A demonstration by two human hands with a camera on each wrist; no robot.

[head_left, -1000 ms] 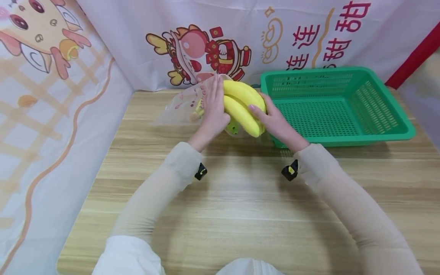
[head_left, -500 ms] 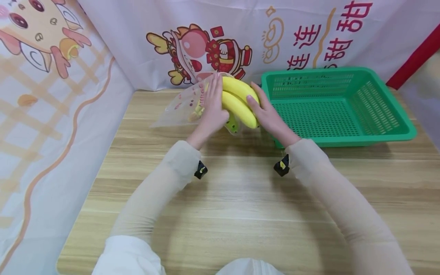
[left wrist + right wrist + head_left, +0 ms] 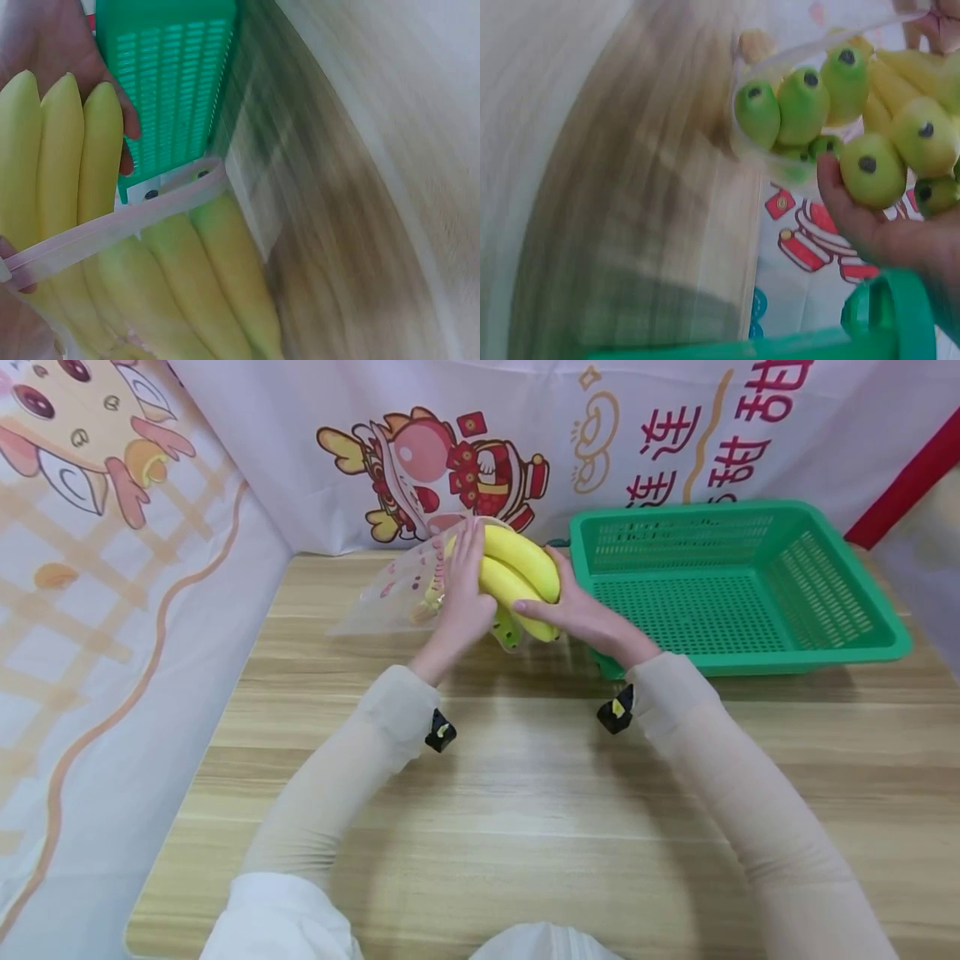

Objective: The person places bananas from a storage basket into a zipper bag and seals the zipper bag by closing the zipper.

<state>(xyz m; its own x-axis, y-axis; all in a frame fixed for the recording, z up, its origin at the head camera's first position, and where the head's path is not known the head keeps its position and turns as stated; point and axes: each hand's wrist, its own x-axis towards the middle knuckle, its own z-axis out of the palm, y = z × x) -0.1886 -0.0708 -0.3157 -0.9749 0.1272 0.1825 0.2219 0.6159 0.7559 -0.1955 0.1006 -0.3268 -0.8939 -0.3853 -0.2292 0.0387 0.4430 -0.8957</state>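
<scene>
A bunch of yellow bananas (image 3: 521, 556) is partly inside the mouth of a clear printed plastic bag (image 3: 390, 597). My left hand (image 3: 465, 597) pinches the bag's rim at its near side; in the right wrist view the left fingers (image 3: 936, 26) grip that edge. My right hand (image 3: 585, 610) holds the bunch by its tip end, thumb across the front banana. Other bananas (image 3: 195, 285) with green tips lie in the bag, below the held bunch. In the right wrist view, the dark tips of the held bananas (image 3: 874, 172) stick out past the rim.
A green perforated basket (image 3: 750, 664) stands on the wooden table (image 3: 525, 810), just right of my right hand. A white printed cloth (image 3: 675, 410) hangs behind, and another patterned cloth (image 3: 150, 635) lies along the left side.
The right hand and the banana bunch have shifted left and slightly up, farther into the bag. The right thumb has slid down the bunch. My left hand stays almost where it was.
</scene>
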